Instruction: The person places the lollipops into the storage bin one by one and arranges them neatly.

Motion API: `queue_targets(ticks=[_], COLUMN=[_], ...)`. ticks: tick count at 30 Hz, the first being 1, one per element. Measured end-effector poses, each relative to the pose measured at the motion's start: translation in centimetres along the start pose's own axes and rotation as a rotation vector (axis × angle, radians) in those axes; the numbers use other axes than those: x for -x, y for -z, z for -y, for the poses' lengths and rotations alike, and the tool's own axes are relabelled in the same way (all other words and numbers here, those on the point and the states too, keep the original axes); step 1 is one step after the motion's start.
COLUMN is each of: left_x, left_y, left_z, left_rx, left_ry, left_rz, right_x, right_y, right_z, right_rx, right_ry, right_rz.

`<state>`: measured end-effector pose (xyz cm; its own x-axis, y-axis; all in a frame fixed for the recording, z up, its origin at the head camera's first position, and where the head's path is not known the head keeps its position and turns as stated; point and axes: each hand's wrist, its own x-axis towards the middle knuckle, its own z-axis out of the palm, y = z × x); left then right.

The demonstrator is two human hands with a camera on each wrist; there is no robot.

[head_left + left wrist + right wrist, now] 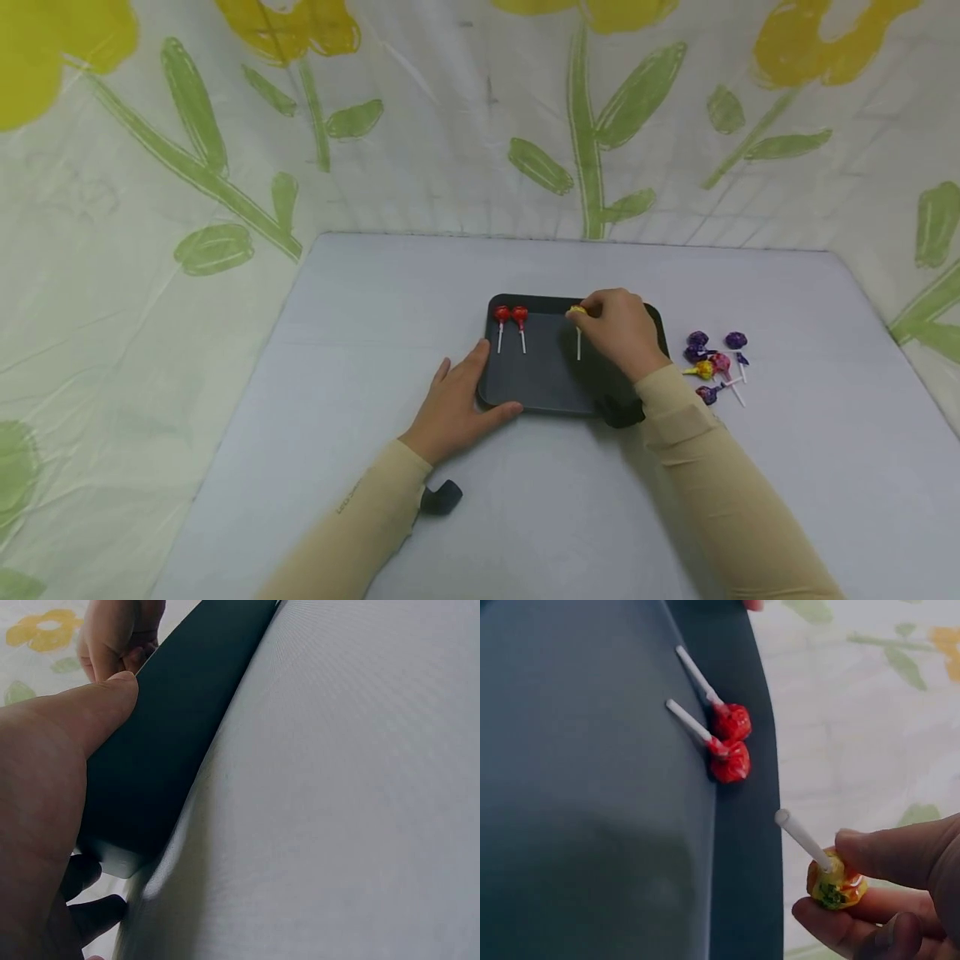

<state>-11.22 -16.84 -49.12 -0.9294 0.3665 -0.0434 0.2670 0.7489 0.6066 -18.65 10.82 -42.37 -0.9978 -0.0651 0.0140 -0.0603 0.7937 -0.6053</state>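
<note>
Pinching yellow lollipop (835, 888): right grip (621, 332). Left grip (456, 407) touching tray (543, 379).

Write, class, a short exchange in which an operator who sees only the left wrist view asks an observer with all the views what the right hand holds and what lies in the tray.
Operator: I can see the right hand beyond the side of the tray. What is it holding?
Observer: It pinches a yellow-wrapped lollipop by the candy end.
Operator: From here I only get the tray's outer wall. What lies inside?
Observer: A pair of red lollipops, side by side.
</note>
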Motion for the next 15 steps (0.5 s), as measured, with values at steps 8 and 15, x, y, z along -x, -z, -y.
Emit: queue_targets(ticks=[8, 15], left_x=[0.0, 0.0], left_y=[0.0, -0.1], left_z=[-0.1, -0.1], left_rx=[-0.005, -0.001], left_ry=[-0.008, -0.004], left_rz=[-0.010, -0.011], right_x=[-0.7, -1.3], right_y=[-0.6, -1.3], right_z=[0.8, 1.0], right_rx=[0.023, 0.031], right_ry=[0.005, 0.007], right_rz=[0.001, 0.019])
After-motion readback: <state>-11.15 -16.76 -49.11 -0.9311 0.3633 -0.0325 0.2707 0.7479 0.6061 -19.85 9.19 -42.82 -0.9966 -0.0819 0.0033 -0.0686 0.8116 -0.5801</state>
